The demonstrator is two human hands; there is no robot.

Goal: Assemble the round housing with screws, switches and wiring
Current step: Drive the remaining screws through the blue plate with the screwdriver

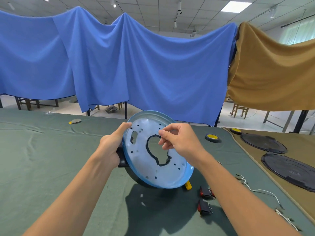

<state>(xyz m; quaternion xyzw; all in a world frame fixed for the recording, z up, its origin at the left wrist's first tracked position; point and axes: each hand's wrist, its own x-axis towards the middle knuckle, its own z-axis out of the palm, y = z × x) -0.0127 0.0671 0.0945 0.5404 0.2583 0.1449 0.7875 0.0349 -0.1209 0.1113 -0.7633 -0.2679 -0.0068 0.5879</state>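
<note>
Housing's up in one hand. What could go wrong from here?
1. Only the left hand grips the round housing by its rim, tilted off the table: it may slip or twist.
2. The right hand works at the cutout edge; fingers might catch there.
3. The switches lie beside the right forearm and could get swept.

The fingers of your left hand point(110, 145) lie hidden behind the round housing point(153, 167); whether your right hand point(180, 142) pinches anything is too small to tell; the housing covers most of the yellow part point(188, 185); the right edge cuts the nearer black disc point(293, 171).
</note>
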